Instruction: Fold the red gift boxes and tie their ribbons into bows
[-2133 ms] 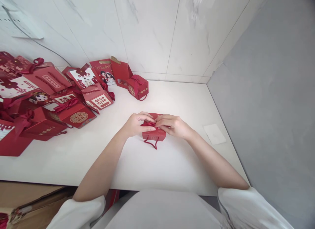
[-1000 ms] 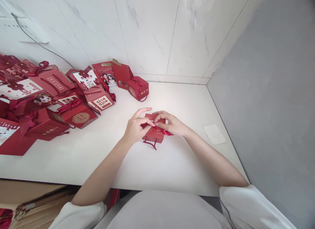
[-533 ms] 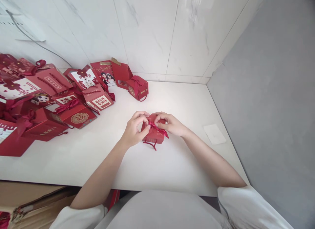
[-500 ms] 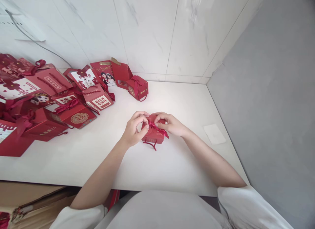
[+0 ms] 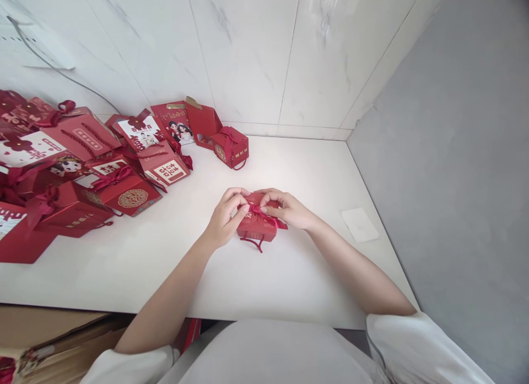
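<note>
On the white table, at twelve o'clock, left hand and right hand pinch the satin bow of a red gift box, likely light, crushable, best held by its sides.

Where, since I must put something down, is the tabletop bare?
Behind the right hand, between the rightmost back box and the grey wall; before the handled box, between the right forearm and the left forearm; and from there to the red boxes, which crowd the left.
</note>
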Tool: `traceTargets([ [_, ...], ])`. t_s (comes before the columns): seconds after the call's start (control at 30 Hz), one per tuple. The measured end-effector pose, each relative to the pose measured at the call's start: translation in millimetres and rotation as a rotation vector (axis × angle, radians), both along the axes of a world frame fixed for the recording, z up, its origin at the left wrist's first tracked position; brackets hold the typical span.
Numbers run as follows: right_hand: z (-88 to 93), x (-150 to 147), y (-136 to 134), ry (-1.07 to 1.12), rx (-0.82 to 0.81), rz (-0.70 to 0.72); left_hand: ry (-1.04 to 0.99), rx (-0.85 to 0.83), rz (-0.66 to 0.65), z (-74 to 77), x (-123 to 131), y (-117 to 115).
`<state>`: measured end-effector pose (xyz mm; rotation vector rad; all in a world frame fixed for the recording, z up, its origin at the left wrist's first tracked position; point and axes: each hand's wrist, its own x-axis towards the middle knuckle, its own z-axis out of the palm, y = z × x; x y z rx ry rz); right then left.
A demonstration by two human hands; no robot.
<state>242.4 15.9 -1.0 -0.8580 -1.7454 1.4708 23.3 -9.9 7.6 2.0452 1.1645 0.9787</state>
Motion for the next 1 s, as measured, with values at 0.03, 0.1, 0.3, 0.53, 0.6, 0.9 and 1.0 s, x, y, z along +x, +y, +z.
traceTargets([
  [0.03,0.3,1.2,-1.0,0.009,-0.029,-0.006,0.008,0.001,0.021,-0.8,-1.5,-1.6],
  [0.1,1.3,4.2,-3.1,0.027,-0.098,-0.018,0.018,-0.004,0.062,-2.3,-4.1,-5.3],
  [0.3,1.4,12.2,-8.3,0.107,-0.215,-0.077,0.063,0.006,0.093,-2.5,-7.5,-15.4],
  [0.53,-4.0,21.3,-11.0,0.087,-0.116,-0.201,0.124,0.027,0.118,-1.4,-8.8,-18.3],
  [0.6,-3.8,22.7,-11.9,0.076,-0.126,-0.224,0.123,0.01,0.125,-1.5,-8.0,-17.7],
  [0.9,8.0,23.1,-13.0,0.045,-0.197,-0.169,-0.104,-0.198,0.228,5.4,1.6,-10.2],
  [1.0,13.3,22.0,-12.6,0.028,-0.185,-0.146,-0.11,-0.193,0.23,12.3,11.3,-7.2],
])
